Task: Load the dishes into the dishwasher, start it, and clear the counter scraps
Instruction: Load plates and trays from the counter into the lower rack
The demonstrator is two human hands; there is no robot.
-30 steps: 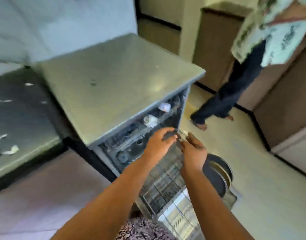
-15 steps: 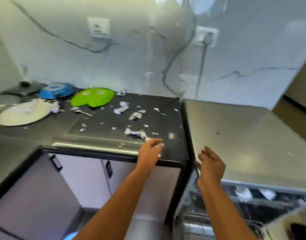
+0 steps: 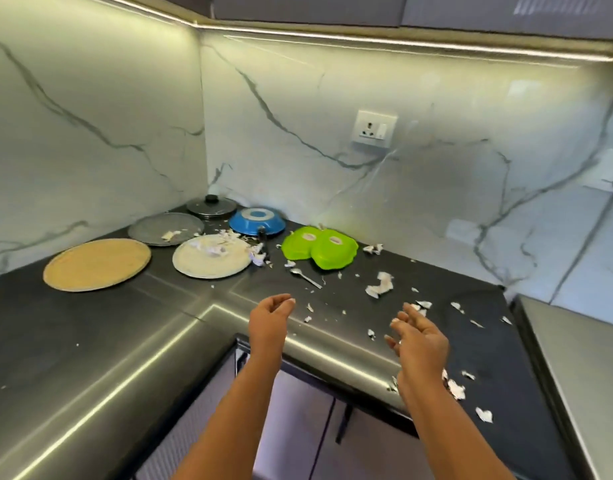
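Head view shows your left hand (image 3: 271,315) and right hand (image 3: 418,336) above the counter (image 3: 90,341), fingers loose, holding nothing. Scraps (image 3: 379,285), plates (image 3: 212,256) and a spoon (image 3: 305,277) lie ahead of you.

1. Both bare arms are stretched forward from the lower edge of the view. The left forearm (image 3: 234,403) is angled up to the right, and the right forearm (image 3: 436,424) up to the left.
2. The left grip (image 3: 268,320) is shown with its back to the camera. Its fingers (image 3: 288,302) are loosely curled toward the right, and nothing is grasped.
3. The right grip (image 3: 421,337) is turned palm inward, with the fingers spread, relaxed and empty.
4. The two grips are raised well apart, the left slightly higher in view.
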